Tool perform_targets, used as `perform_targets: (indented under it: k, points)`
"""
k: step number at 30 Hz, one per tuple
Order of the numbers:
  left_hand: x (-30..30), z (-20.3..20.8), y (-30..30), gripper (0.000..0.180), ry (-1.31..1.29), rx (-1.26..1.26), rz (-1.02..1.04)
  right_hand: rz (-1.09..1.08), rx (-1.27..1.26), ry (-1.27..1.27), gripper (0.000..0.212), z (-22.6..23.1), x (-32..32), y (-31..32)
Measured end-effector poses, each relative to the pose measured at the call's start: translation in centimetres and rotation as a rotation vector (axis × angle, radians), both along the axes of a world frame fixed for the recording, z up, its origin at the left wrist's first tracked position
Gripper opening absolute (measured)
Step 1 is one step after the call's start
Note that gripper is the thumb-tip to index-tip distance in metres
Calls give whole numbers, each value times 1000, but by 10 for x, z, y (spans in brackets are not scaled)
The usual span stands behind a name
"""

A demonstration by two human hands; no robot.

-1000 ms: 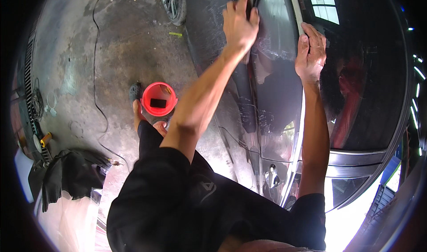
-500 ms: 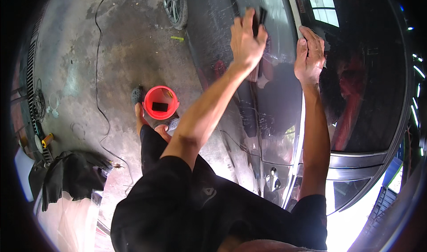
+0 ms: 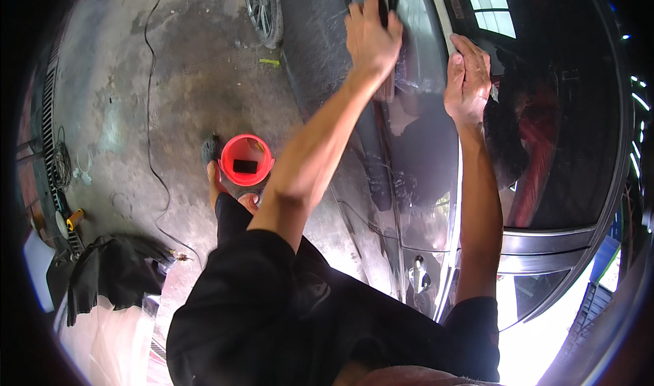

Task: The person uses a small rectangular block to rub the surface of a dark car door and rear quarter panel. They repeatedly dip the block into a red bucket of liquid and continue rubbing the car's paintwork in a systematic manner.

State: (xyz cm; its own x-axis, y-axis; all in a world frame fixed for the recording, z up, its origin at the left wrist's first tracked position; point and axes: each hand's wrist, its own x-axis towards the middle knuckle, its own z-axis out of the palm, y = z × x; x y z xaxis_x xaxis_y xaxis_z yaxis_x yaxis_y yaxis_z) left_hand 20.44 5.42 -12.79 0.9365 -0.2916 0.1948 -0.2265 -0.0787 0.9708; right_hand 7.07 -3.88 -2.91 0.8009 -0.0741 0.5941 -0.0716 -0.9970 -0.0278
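Observation:
My left hand [image 3: 372,44] is closed around a dark block [image 3: 389,5], held against the upper part of the grey car door [image 3: 422,151]. Scuffs and wet-looking streaks mark the panel around it. My right hand [image 3: 469,79] lies over the light trim strip [image 3: 439,8] at the base of the car's window [image 3: 558,127]. Its fingers are stretched out close together, and nothing shows in its grasp. Below the trim, nearer me, is a door handle [image 3: 420,274].
A red bucket [image 3: 246,145] with a black block [image 3: 245,166] inside stands by my feet, left of the car. A dark cable [image 3: 150,100] crosses the concrete floor. Black sheeting [image 3: 112,270] lies at lower left. A car wheel [image 3: 263,8] is at the far end.
My left hand has slid with the dark block farther along the panel, away from me. My right hand keeps its place on the trim; the whole view has shifted slightly.

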Motion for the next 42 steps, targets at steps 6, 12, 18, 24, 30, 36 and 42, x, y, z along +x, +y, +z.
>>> perform_targets:
  k: [6, 12, 18, 24, 30, 36, 42]
  points:
    - [5, 8, -1, 57, -44, -7, -21, 16, 1, 2, 33, 2, -1, 1]
    - [-49, 3, 21, 56, -40, -60, -82, -1, 15, -16, 35, -1, -2, -2]
    - [30, 17, -10, 52, -94, -10, 26, 44, 2, -37, 35, -1, 2, -1]
    - [-35, 3, 6, 56, -81, -66, -76, 14, 11, -28, 35, 3, -4, -1]
    - [19, 17, -21, 53, -127, -21, 7, 63, 33, -70, 34, -1, 0, -5]
    - [-3, 24, -12, 53, -114, -48, -55, 53, 35, -33, 39, 2, -2, -2]
    - [-43, 26, 2, 54, -123, -40, -87, 9, 45, -18, 41, 2, -3, 0]
